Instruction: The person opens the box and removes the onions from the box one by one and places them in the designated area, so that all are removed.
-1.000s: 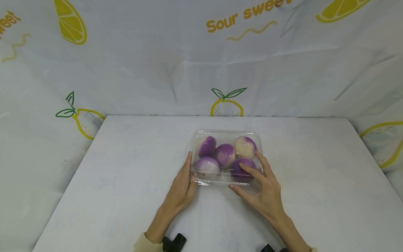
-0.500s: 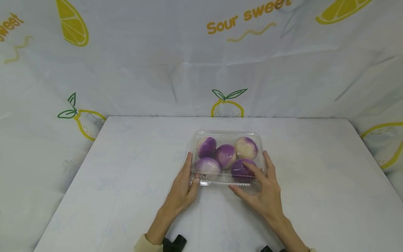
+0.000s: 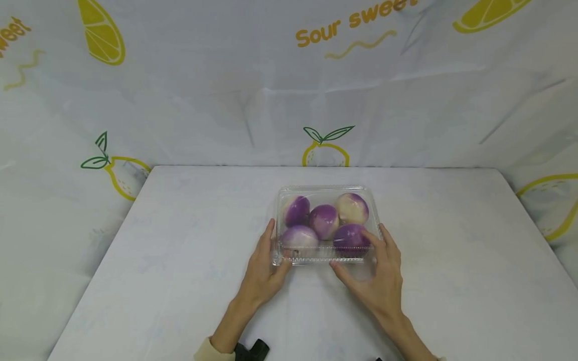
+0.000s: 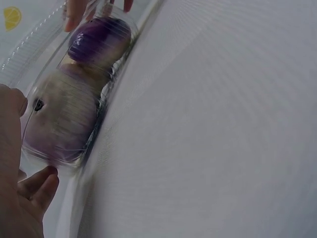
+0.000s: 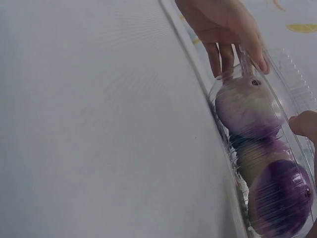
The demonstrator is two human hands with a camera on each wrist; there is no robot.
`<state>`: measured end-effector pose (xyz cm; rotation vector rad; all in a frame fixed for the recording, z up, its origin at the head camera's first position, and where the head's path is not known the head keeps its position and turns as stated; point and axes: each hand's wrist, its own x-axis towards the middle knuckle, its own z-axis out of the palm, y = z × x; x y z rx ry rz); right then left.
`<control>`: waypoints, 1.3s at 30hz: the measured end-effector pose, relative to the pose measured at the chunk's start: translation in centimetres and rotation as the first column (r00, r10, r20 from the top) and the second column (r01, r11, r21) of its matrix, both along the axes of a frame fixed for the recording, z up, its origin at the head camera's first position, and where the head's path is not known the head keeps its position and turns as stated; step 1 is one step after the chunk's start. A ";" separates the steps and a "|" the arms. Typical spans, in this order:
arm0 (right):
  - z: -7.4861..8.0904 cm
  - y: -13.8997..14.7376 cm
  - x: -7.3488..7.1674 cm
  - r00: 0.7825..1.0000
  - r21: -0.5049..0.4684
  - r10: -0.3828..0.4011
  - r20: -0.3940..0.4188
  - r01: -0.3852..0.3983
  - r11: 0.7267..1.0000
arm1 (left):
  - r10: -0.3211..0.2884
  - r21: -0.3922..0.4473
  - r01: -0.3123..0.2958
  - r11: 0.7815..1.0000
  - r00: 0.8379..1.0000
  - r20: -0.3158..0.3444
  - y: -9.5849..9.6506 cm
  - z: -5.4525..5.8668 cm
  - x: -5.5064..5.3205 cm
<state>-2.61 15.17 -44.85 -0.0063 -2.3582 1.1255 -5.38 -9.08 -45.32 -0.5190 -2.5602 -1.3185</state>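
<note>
A clear plastic clamshell box (image 3: 322,250) lies on the white table with its lid down over several round purple-and-white vegetables (image 3: 323,221), which look like turnips. My left hand (image 3: 259,278) grips the box's left end, thumb on the near corner and fingers along the side. At the right end, my right hand (image 3: 381,281) holds the box with its thumb at the front edge and the index finger on the lid's near right part. In the right wrist view, the left hand (image 5: 223,25) spans the far end of the box (image 5: 292,124). The undersides of some fingers are hidden.
The white tabletop (image 3: 180,281) stretches around the box on all sides. Behind it hangs a white cloth (image 3: 217,115) printed with lemons and words. A black wrist-worn device (image 3: 253,350) sits below the left wrist.
My right index finger has slid right across the lid, and the other right fingers have come down the box's right side. The left thumb has shifted slightly right along the front edge.
</note>
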 end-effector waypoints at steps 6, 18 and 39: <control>0.0 0.1 -0.4 0.997 -0.083 -0.020 -0.076 0.014 0.996 | 0.012 0.011 -0.011 1.000 0.999 -0.045 0.2 0.0 -0.1; 0.0 1.2 -1.3 0.991 -0.152 -0.078 -0.111 0.060 0.987 | 0.008 0.003 -0.008 1.000 0.999 -0.036 0.3 0.1 -0.2; 0.1 2.5 -1.4 0.996 -0.251 0.088 0.014 -0.082 0.965 | -0.052 -0.014 0.056 0.998 0.973 0.225 0.2 0.1 -0.4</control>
